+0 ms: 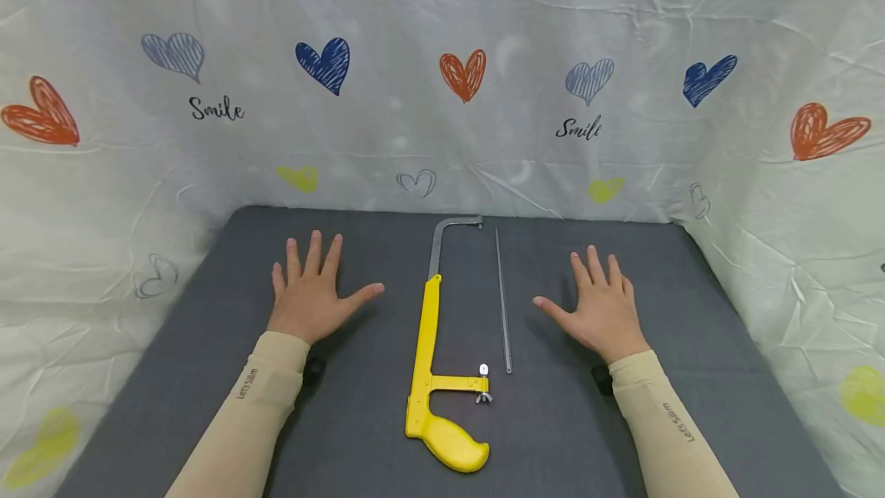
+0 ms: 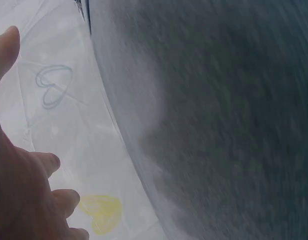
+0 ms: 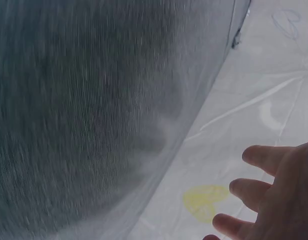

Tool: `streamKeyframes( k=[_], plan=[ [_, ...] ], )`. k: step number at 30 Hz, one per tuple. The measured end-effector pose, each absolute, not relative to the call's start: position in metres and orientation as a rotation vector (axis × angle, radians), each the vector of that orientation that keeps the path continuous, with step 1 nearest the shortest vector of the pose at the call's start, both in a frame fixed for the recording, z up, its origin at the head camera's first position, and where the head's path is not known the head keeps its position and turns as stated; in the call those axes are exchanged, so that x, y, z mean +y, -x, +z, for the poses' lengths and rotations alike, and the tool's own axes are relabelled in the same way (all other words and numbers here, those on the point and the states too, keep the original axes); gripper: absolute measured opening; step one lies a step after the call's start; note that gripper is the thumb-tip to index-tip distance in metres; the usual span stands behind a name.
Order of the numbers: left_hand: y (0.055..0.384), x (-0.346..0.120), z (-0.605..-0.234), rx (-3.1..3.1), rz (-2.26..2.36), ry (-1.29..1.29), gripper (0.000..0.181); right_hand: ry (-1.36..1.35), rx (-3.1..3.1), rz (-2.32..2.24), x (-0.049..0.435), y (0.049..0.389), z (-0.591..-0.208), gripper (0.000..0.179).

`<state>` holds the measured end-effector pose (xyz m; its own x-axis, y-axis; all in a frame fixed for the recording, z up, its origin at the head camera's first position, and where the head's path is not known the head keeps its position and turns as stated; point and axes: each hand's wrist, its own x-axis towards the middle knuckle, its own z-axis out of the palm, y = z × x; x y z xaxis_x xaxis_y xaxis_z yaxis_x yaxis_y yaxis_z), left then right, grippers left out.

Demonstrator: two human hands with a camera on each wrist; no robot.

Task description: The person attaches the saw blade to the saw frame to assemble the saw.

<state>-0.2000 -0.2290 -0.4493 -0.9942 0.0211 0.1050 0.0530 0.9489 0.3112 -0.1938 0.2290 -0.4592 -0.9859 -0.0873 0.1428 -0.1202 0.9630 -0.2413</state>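
Note:
A hacksaw frame (image 1: 423, 344) with a yellow handle and a grey metal front arm lies in the middle of the dark table. Just right of it lies a thin hacksaw blade (image 1: 503, 302), apart from the frame. A wing nut (image 1: 484, 398) sits at the end of the frame's short yellow arm. My left hand (image 1: 309, 302), fingers spread and holding nothing, is to the left of the saw frame. To the right of the blade, my right hand (image 1: 601, 310) is spread out too, with nothing in it. In both wrist views only fingers show over the cloth.
The dark grey table (image 1: 567, 436) meets a white curtain (image 1: 387, 129) printed with hearts along its back and sides. Both forearms, in beige sleeves (image 1: 231, 413), reach in from the front edge. A small black device (image 1: 601, 380) is at the right wrist.

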Motion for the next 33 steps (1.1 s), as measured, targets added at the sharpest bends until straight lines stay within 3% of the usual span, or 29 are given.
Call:
streamKeyframes(
  k=[18,25,33],
  plan=[
    [0.187,-0.167,-0.457,-2.995,-0.538,0.201,0.124,-0.271,-2.943,0.46,0.172,0.182,-0.469,0.106],
    [0.188,-0.149,-0.461,-3.004,-0.628,0.236,0.135,-0.266,-2.965,0.555,0.155,0.179,-0.469,0.103],
    [0.182,-0.124,-0.461,-3.025,-0.77,0.273,0.133,-0.297,-2.981,0.741,0.14,0.176,-0.472,0.087]
  ],
)
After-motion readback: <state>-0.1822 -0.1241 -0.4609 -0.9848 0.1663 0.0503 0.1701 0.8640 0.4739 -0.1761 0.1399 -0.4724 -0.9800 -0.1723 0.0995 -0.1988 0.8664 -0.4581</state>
